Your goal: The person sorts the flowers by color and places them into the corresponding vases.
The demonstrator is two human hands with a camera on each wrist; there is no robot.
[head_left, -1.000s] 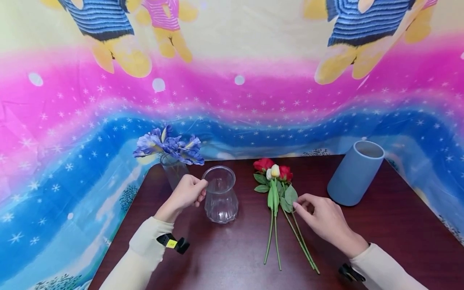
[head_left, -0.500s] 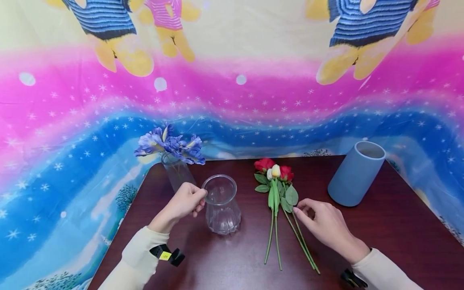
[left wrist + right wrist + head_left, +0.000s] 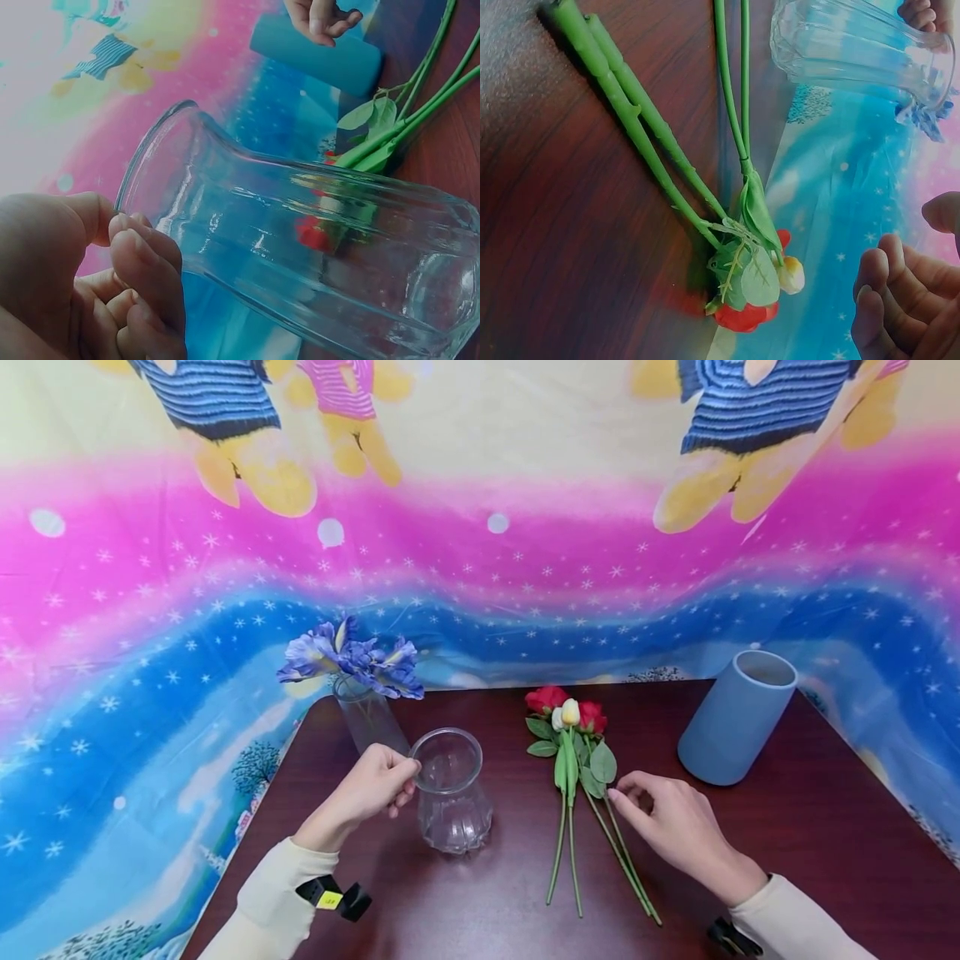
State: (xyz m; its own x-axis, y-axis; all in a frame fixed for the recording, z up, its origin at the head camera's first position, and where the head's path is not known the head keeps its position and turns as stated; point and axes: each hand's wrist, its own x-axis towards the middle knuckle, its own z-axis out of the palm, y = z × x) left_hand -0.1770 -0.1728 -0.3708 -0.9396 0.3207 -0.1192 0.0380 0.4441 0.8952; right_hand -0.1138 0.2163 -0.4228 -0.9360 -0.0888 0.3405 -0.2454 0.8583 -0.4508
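Note:
My left hand [image 3: 367, 793] pinches the rim of a clear glass vase [image 3: 454, 822] between thumb and fingers, on the rim's left side. In the left wrist view the ribbed vase [image 3: 300, 225] shows nothing inside, with flowers visible through its wall. Right of it, red roses [image 3: 546, 699] and pale tulips [image 3: 570, 713] lie on the table, their green stems toward me. My right hand [image 3: 675, 818] is beside the rose leaves, fingers loosely bent. The right wrist view shows its thumb [image 3: 943, 212] apart from the fingers, holding nothing, with the rose stems [image 3: 641, 135] below.
At the back left, purple irises [image 3: 352, 656] stand in another clear glass vase [image 3: 369, 718], close behind my left hand. A blue-grey vase [image 3: 731, 722] stands at the back right. The dark wooden table [image 3: 480, 910] ends at a printed cloth backdrop [image 3: 480, 585].
My left hand has brought the glass vase nearer to me, and over the last half second slightly to the left. The right hand has shifted only a little; the flowers lie as before.

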